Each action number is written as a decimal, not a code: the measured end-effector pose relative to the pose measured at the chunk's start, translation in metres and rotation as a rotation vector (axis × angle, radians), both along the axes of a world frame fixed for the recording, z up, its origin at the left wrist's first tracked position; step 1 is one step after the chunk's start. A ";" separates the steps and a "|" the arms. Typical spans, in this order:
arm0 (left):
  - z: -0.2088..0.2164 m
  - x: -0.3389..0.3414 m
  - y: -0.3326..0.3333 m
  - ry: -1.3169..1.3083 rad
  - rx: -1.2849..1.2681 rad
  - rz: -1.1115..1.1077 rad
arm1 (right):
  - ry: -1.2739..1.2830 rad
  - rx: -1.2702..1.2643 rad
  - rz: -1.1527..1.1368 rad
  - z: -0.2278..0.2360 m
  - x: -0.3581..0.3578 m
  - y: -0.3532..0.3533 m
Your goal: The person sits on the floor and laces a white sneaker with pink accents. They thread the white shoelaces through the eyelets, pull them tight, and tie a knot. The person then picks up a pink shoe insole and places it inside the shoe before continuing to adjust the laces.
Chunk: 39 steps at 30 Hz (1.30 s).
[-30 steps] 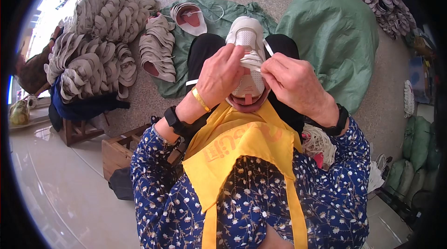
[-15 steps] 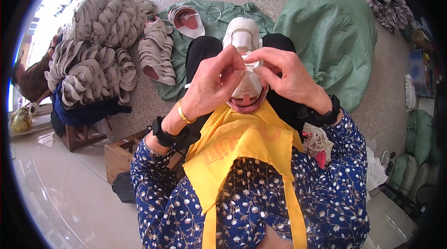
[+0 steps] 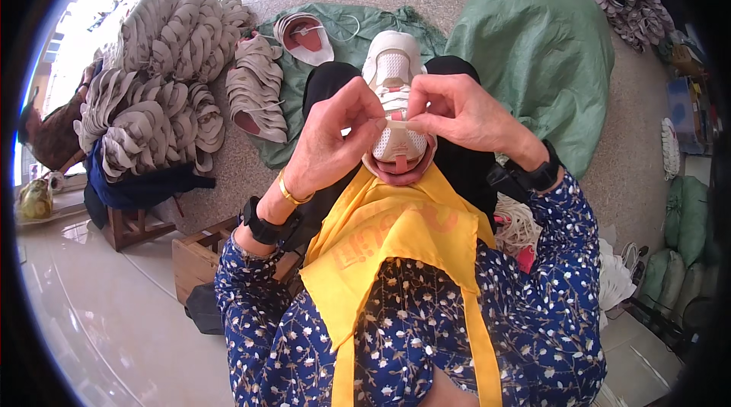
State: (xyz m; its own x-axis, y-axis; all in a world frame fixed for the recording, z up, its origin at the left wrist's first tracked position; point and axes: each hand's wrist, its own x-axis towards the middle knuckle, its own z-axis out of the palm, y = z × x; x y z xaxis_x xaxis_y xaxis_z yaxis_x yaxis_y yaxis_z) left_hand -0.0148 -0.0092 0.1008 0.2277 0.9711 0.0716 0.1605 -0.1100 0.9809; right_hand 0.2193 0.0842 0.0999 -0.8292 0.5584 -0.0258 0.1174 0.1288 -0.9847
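Observation:
A white shoe upper (image 3: 394,60) with pink accents lies between my knees, its toe pointing away and its heel towards me. Rows of white lace cross its middle. My left hand (image 3: 343,129) is closed in a pinch at the left edge of the lacing. On the opposite edge my right hand (image 3: 463,114) pinches too, its thumb and forefinger over the tongue (image 3: 400,146). A thin white shoelace seems to be in both pinches, though the fingers mostly hide it. Yellow apron cloth (image 3: 392,217) lies against the heel.
Stacks of grey-white uppers (image 3: 183,34) stand at the left. One loose upper (image 3: 304,38) rests on a green sack (image 3: 350,19) ahead. A full green sack (image 3: 533,64) bulges at the right. White laces (image 3: 518,228) hang beside my right thigh; a wooden stool (image 3: 202,255) is at my left.
My hands have moved apart from close together over the lacing to either side of it. My right hand has come slightly lower, and more of the laced middle shows.

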 end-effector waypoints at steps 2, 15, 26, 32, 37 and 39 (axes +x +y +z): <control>-0.006 -0.003 -0.001 -0.147 -0.057 0.044 | -0.026 -0.056 -0.018 0.006 0.007 0.003; -0.032 -0.053 0.003 -0.360 -0.266 0.156 | -0.229 -0.187 -0.296 -0.007 0.122 0.023; -0.039 -0.075 0.007 -0.251 -0.206 0.265 | -0.480 -0.165 -0.308 -0.008 0.107 0.005; -0.049 -0.105 0.007 0.626 -0.164 0.376 | -0.352 -0.209 -0.223 0.005 0.041 -0.013; -0.027 -0.060 0.004 0.535 0.159 0.308 | -0.162 -0.048 -0.178 -0.007 0.003 -0.021; -0.018 -0.032 0.003 0.296 0.083 0.122 | -0.131 0.001 -0.158 -0.007 -0.006 -0.024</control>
